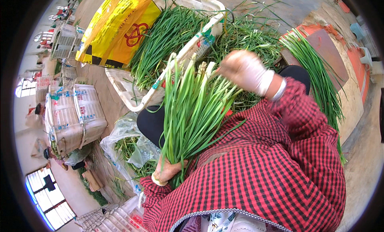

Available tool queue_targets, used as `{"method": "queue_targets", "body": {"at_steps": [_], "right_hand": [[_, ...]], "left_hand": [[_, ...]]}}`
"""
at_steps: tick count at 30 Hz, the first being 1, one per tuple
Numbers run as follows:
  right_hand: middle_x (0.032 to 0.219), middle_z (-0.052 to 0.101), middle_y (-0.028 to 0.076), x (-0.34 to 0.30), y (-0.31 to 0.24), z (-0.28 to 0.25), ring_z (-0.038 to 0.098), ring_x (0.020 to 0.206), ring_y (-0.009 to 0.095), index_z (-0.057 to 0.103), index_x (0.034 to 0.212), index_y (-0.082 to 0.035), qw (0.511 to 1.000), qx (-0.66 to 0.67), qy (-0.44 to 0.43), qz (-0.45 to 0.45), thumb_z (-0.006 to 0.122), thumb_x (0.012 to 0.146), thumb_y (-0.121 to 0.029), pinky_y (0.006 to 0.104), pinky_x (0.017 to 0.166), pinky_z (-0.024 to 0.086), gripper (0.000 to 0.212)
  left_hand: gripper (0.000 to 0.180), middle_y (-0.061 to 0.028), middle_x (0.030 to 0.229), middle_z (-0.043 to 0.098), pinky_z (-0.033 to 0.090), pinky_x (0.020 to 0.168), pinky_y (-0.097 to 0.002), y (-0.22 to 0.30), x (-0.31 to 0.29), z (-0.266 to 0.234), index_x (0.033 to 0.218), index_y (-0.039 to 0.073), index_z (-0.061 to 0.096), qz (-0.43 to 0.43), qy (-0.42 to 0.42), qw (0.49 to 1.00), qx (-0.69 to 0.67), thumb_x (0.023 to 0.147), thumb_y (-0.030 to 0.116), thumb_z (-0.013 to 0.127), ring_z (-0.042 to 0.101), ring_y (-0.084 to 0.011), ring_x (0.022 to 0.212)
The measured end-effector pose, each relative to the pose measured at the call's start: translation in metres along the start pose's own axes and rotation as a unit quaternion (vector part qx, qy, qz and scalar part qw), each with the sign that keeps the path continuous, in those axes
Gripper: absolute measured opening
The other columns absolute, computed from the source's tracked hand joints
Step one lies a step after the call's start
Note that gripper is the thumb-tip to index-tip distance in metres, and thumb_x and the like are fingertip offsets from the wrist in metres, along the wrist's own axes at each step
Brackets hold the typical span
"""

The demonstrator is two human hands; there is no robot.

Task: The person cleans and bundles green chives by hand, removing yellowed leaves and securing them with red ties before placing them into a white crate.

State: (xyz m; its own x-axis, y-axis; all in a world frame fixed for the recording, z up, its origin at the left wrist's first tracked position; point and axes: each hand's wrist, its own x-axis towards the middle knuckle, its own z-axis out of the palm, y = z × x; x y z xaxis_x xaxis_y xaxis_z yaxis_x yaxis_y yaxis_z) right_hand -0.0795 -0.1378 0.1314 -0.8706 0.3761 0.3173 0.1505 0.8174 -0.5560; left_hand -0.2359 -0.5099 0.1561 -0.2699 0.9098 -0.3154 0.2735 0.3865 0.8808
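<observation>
My left hand (166, 170) is closed around the leafy lower part of a bunch of garlic chives (188, 116), which fans upward across my lap with its pale stem ends at the top. Beside those ends is my right hand (244, 70), in a whitish glove and blurred; its fingers look curled together, and whatever is between them is too small to make out. A white plastic basket (184, 52) tilts just beyond the bunch, with a heap of long chives (170, 34) in it. On the right, another bundle of chives (314, 68) lies with its pale ends away from me.
A yellow bag (120, 30) covers the basket's left side. Loose green stalks (250, 40) pile up beyond my right hand. Clear plastic (130, 138) with scraps lies by my left knee. Strapped white crates (76, 116) stand farther left. A reddish board (326, 56) lies under the right bundle.
</observation>
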Motion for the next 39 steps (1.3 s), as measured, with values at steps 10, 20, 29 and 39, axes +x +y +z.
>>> {"method": "queue_targets", "body": {"at_steps": [10,20,29,39], "right_hand": [[0.088,0.070,0.009,0.005,-0.016,-0.019,0.068,0.085,0.026,0.075,0.096,-0.009,0.997,0.001,-0.042,0.061,0.068,0.089,-0.032,0.0367,0.076,0.055,0.024],[0.069,0.061,-0.001,-0.009,-0.032,0.050,0.055,0.053,0.007,0.062,0.088,-0.007,0.759,0.582,-0.066,0.284,0.067,0.095,-0.025,0.0228,0.050,0.047,0.020],[0.070,0.061,-0.005,-0.022,0.025,0.008,0.054,0.056,0.005,0.066,0.089,-0.012,0.811,0.494,0.057,0.310,0.067,0.093,-0.023,0.0203,0.049,0.043,0.011],[0.117,0.067,0.012,0.002,0.044,-0.025,0.058,0.118,0.029,0.066,0.117,-0.008,0.997,0.023,0.066,0.018,0.078,0.084,-0.026,0.0399,0.101,0.046,0.040]], "left_hand": [[0.035,-0.0112,0.108,0.071,0.052,0.084,-0.0365,-0.005,0.003,-0.008,0.113,0.000,0.065,-0.070,-0.041,0.996,0.026,0.079,0.006,0.073,0.066,-0.0230,0.093],[0.028,-0.0081,0.099,0.069,0.050,0.079,-0.0372,-0.011,0.017,0.008,0.106,0.006,0.067,-0.055,-0.019,0.997,-0.053,0.078,0.009,0.072,0.063,-0.0231,0.088],[0.028,-0.0097,0.100,0.072,0.053,0.080,-0.0363,-0.011,0.004,-0.009,0.105,0.003,0.068,-0.141,0.044,0.988,-0.052,0.078,0.008,0.072,0.068,-0.0224,0.089],[0.039,-0.0081,0.101,0.071,0.053,0.080,-0.0340,0.006,0.007,-0.015,0.115,0.001,0.064,-0.161,0.017,0.986,-0.024,0.077,0.003,0.071,0.066,-0.0182,0.088]]}}
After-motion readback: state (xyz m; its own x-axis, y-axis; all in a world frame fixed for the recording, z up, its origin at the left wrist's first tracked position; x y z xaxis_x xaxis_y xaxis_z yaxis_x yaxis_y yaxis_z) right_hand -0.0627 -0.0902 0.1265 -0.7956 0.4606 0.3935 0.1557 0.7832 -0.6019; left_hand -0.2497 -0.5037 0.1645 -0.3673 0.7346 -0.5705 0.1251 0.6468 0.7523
